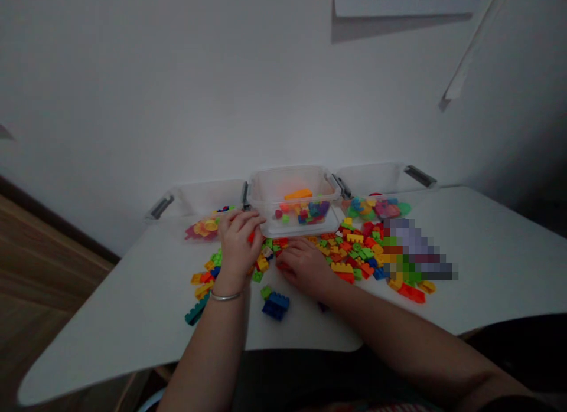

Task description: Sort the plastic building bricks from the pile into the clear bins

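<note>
My left hand [238, 239] is curled in front of the middle box, a silver bangle on its wrist. An orange-red toy brick [252, 236] shows between its thumb and fingers. Lower and to the right, my right hand [306, 265] bends down over the brick pile, its fingertips closed about a red toy brick [280, 263] that they partly hide. Loose toy bricks [348, 252] in yellow, red, green and blue lie around both hands. Nearer me are dark blue bricks [275, 306] beside a small green one [266, 292].
A clear plastic box [293, 171] holding some bricks stands at the back against the wall. Clear boxes with coloured pieces flank it, one at left [208, 190], one at right [372, 175]. A blurred-out item [416, 247] lies right of the pile on the white table [496, 258].
</note>
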`<state>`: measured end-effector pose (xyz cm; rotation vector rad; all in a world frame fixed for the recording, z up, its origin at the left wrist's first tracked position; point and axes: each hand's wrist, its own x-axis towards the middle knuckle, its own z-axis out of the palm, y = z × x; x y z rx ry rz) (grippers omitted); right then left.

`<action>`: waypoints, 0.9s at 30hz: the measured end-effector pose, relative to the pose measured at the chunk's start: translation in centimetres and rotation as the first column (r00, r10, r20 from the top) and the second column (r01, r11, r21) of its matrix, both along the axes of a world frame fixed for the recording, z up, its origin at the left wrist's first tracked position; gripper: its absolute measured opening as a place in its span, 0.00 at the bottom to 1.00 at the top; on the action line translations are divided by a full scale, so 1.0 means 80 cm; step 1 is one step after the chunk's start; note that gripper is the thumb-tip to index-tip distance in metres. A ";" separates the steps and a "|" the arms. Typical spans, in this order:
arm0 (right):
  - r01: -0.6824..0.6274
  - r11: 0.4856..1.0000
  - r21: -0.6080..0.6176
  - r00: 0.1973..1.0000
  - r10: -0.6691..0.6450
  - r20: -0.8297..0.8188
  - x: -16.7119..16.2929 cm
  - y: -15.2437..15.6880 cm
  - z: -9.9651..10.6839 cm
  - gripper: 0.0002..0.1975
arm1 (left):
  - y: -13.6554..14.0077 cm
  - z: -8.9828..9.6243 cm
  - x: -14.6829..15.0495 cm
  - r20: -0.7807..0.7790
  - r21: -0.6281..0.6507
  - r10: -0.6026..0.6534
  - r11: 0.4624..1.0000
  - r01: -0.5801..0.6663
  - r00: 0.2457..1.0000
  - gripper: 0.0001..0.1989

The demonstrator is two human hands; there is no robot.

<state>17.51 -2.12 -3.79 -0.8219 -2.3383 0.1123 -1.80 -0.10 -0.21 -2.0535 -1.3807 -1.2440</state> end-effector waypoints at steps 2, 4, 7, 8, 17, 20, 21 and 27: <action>0.053 0.999 -0.013 0.993 -0.054 -0.107 0.003 0.001 0.001 0.05 | -0.004 0.004 0.004 0.005 -0.029 -0.067 0.997 0.067 0.998 0.09; 0.086 0.995 -0.046 0.973 -0.094 -0.211 0.008 0.002 0.003 0.06 | -0.008 0.007 0.011 0.037 -0.117 -0.192 0.974 0.195 0.981 0.08; 0.083 0.994 -0.073 0.936 -0.103 -0.336 0.017 0.004 0.005 0.09 | -0.014 0.005 0.026 0.247 -0.327 -0.346 0.850 0.414 0.905 0.07; 0.075 0.995 -0.073 0.926 -0.096 -0.365 0.019 0.005 0.005 0.09 | -0.015 0.004 0.031 0.352 -0.387 -0.359 0.785 0.484 0.864 0.07; 0.040 0.999 -0.024 0.893 -0.046 -0.448 0.029 0.007 0.005 0.07 | -0.015 -0.009 0.055 0.771 -0.470 -0.203 0.458 0.754 0.604 0.12; 0.021 1.000 -0.022 0.900 -0.029 -0.434 0.031 0.008 0.004 0.08 | -0.013 -0.013 0.053 0.804 -0.461 -0.181 0.410 0.787 0.566 0.12; 0.018 1.000 -0.023 0.904 -0.026 -0.427 0.032 0.008 0.004 0.08 | -0.012 -0.014 0.053 0.815 -0.451 -0.176 0.404 0.796 0.552 0.12; -0.030 0.999 -0.014 0.928 0.022 -0.373 0.036 0.007 0.005 0.17 | -0.011 -0.011 0.051 0.880 -0.358 -0.129 0.451 0.817 0.457 0.16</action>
